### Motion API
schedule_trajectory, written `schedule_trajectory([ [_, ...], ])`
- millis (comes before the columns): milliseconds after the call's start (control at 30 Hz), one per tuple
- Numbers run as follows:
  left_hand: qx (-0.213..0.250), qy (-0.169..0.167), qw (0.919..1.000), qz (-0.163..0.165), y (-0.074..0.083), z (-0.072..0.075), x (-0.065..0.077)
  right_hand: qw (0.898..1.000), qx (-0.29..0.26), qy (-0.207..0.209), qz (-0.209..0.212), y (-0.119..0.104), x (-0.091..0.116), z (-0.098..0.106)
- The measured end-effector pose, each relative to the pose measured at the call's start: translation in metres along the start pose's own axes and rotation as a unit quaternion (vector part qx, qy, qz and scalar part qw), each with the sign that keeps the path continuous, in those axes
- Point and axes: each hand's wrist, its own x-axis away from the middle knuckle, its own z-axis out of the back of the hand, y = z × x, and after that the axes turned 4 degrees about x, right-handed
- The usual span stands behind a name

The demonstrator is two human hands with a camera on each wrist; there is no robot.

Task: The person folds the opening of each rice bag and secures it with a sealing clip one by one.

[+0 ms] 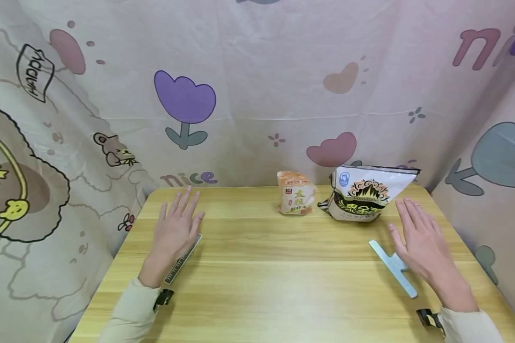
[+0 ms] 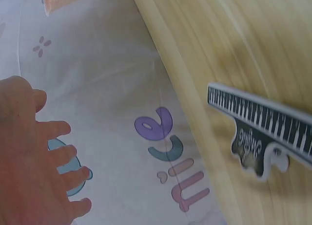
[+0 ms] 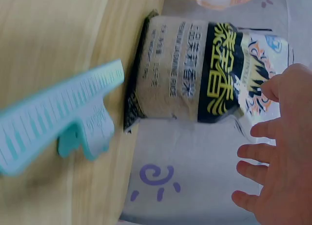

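- Your black clip [image 1: 183, 258], printed with piano-like stripes, lies on the left of the table [image 1: 262, 276], just to the right of your left hand [image 1: 176, 232] and a little nearer.
- Your pale teal clip [image 1: 392, 268] lies on the right, just left of your right hand [image 1: 422, 245] and reaching nearer; its tab points toward that hand.
- Your left hand is wide, back up, fingers straight and slightly parted, holding nothing; you can't tell whether it touches the tabletop.
- Your right hand is likewise wide and unladen, fingers stretched toward the far side; the right wrist view shows it apart from the teal clip.
- Your rice bag [image 1: 362, 197] stands at the far right, beyond the teal clip; its print reads "jasmine rice", though the contents can't be made out.
- Your orange packet [image 1: 297, 194] stands just left of the bag, its filling hidden by the wrapper.
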Motion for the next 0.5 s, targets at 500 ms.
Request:
schedule_trajectory([
  [500,0.026,0.024,0.9992,-0.017,0.022,-0.011,0.002,0.997,-0.029,0.065,0.002,-0.036,-0.001,-0.012],
])
